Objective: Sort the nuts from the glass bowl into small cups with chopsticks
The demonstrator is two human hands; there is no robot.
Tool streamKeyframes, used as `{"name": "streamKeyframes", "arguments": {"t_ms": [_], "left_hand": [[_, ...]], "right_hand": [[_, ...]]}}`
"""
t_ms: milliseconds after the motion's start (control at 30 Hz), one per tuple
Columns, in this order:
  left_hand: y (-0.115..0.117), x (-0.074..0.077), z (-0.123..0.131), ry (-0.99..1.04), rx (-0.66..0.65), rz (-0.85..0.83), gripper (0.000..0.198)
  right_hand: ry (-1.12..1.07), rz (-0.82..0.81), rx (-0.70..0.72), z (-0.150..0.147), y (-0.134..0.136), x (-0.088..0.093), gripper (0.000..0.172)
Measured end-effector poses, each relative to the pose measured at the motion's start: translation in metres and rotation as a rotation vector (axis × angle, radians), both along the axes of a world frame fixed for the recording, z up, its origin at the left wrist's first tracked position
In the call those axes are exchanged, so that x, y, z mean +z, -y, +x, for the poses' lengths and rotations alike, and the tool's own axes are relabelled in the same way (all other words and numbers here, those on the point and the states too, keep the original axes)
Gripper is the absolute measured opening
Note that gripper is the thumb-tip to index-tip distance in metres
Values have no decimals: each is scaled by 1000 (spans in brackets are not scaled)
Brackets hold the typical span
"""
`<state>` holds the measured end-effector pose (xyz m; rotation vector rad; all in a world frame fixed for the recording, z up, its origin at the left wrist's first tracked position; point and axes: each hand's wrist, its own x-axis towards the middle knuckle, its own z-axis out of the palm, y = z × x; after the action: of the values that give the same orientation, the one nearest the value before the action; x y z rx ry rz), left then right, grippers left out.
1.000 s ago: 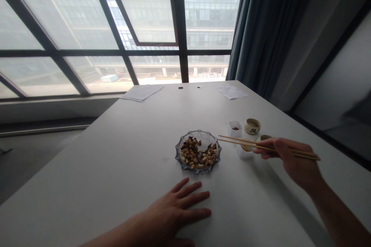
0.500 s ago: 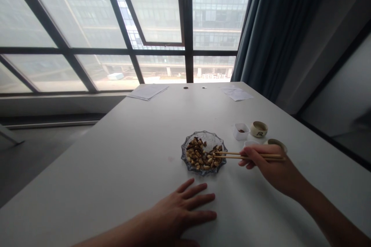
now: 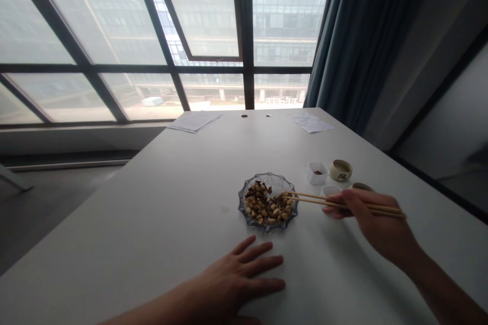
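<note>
A scalloped glass dish (image 3: pixel 268 223) of mixed nuts and seeds sits in the middle of the white table (image 3: pixel 152 213). My right hand (image 3: pixel 377 228) is closed round a pair of wooden chopsticks (image 3: pixel 316 199); their tips rest at the dish's right rim. Whether they pinch anything is too small to tell. My left hand (image 3: pixel 236 279) lies flat on the table in front of the dish, fingers spread, holding nothing.
Right of the dish stand a small white square cup (image 3: pixel 317 173), a round ceramic cup (image 3: pixel 340 170) and two more small cups (image 3: pixel 331 191) partly behind my right hand. Papers (image 3: pixel 195 121) and a sheet (image 3: pixel 310 123) lie at the far edge by the window.
My right hand swung the chopsticks from over the small cups to the dish, dipped them into the nuts, then drew back a little to the right and up. The left hand stayed put.
</note>
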<state>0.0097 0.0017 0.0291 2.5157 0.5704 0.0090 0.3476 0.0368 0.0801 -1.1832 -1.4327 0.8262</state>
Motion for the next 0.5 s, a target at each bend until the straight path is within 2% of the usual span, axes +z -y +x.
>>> {"name": "streamKeyframes", "arguments": {"t_ms": [133,233,367,500], "left_hand": [[0,-1,1,-29,5,1,78],[0,-3,1,-17,-1,17,78],[0,-2,0,-31,2,23,81],[-1,-2,0,-68,-3,48,78]], "right_hand": [[-7,93,-246,38,11,13,36],[12,100,-420,69,20,12,34],[17,56,-464,94,28,4,36],[-7,45,-454,96,30,-1,34]]}}
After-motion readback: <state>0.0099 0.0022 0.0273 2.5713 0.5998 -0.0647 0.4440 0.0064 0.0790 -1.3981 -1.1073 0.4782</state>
